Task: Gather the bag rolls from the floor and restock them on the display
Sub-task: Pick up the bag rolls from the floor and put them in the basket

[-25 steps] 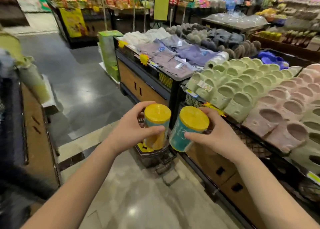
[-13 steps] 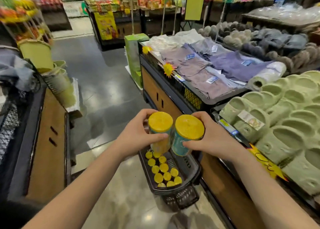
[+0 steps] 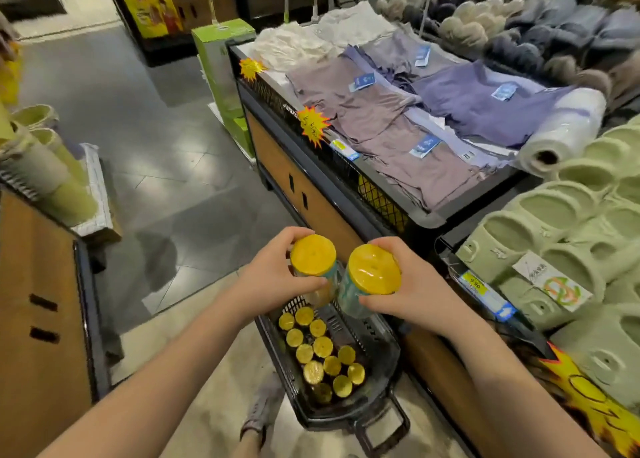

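My left hand (image 3: 273, 279) grips one bag roll (image 3: 313, 255), a teal-wrapped cylinder with a yellow end cap. In my right hand (image 3: 417, 289) is a second roll (image 3: 372, 270) of the same kind, tilted towards the first. I hold both upright side by side, nearly touching, above a black shopping basket (image 3: 381, 388) on the floor. Inside the basket stand several more yellow-capped rolls (image 3: 322, 348). The basket sits against the foot of the display stand.
A display bin of folded purple and white clothes (image 3: 398, 111) stands ahead on the right, green slippers (image 3: 571, 242) beside it. A clear plastic roll (image 3: 561, 128) lies between them. A wooden stand (image 3: 41, 301) is on my left. My shoe (image 3: 263, 409) is by the basket.
The view has tilted down and moved forward, so the basket of rolls now shows fully under my hands. My hands still hold the two rolls together.
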`<state>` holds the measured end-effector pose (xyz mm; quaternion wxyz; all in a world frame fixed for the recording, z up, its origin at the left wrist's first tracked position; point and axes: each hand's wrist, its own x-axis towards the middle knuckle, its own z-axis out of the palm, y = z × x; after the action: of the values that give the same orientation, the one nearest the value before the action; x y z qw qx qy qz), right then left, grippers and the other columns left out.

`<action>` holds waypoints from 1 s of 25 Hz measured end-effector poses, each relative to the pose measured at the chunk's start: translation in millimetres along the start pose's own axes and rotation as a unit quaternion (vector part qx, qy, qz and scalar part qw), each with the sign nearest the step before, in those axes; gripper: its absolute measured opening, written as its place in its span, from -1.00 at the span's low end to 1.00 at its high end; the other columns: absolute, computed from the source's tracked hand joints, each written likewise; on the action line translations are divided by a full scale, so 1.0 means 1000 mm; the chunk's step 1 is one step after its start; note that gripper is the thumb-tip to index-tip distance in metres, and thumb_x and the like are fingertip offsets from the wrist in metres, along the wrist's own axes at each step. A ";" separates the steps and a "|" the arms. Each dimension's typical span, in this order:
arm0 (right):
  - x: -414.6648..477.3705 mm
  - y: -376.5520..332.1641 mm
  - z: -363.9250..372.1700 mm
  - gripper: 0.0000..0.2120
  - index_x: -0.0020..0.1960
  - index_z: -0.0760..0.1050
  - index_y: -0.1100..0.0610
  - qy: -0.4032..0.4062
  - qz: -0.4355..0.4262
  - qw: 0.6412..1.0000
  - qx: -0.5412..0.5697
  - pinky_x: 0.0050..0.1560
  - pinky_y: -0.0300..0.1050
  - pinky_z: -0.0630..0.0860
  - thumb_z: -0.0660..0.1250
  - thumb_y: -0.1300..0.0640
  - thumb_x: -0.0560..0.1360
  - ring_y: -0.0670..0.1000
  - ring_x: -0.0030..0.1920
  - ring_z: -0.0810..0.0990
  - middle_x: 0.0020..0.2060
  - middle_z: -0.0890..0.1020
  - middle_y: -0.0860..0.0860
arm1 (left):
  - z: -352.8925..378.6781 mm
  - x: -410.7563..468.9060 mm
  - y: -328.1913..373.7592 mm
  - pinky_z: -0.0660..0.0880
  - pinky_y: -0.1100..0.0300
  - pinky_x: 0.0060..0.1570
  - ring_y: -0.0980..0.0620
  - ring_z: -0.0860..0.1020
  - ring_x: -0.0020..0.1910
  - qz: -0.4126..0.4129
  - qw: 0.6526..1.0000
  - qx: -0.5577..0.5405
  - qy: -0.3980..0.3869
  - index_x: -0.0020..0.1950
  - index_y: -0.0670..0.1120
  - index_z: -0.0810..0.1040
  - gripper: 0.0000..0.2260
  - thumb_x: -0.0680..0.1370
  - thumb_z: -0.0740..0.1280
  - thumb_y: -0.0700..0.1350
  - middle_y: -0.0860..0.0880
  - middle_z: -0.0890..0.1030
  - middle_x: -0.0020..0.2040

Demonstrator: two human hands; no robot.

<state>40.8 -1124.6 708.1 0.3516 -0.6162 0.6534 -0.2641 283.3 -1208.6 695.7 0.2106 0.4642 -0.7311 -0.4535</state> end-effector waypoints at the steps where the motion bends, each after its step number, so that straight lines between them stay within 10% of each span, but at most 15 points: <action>1: 0.012 0.004 0.005 -0.29 0.29 0.32 -0.21 0.007 0.018 1.000 -0.002 -0.12 -0.44 0.37 0.63 -0.02 0.28 -0.38 0.03 0.48 0.08 0.50 -0.30 | -0.002 0.020 -0.011 0.56 0.06 0.19 0.19 0.53 0.20 0.004 1.000 0.010 -0.014 0.32 0.24 0.41 -0.38 0.34 0.61 0.08 0.19 0.52 0.22; 13: 0.149 0.177 0.180 -0.27 0.36 0.21 -0.20 0.086 0.216 0.973 -0.014 0.14 -0.03 0.52 0.51 0.11 0.34 -0.08 0.20 0.44 0.28 0.29 -0.17 | 0.072 0.214 -0.248 0.30 0.27 0.17 0.11 0.38 0.27 0.005 0.980 0.140 -0.141 0.42 0.03 0.34 -0.29 0.36 0.61 -0.03 0.04 0.40 0.29; 25: 0.227 0.444 0.422 -0.27 0.40 0.44 -0.04 0.120 0.181 0.963 -0.156 0.22 0.06 0.52 0.58 0.28 0.30 0.08 0.31 0.42 0.32 0.42 -0.03 | 0.260 0.297 -0.545 0.43 0.05 0.26 -0.15 0.45 0.28 0.025 0.934 0.316 -0.166 0.46 -0.17 0.30 -0.42 0.54 0.45 -0.05 -0.15 0.36 0.34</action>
<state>98.5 -1267.7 72.8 0.2116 -0.4983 0.8249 -0.1627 216.7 -1430.8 63.9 -0.0601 0.4059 -0.8728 -0.2644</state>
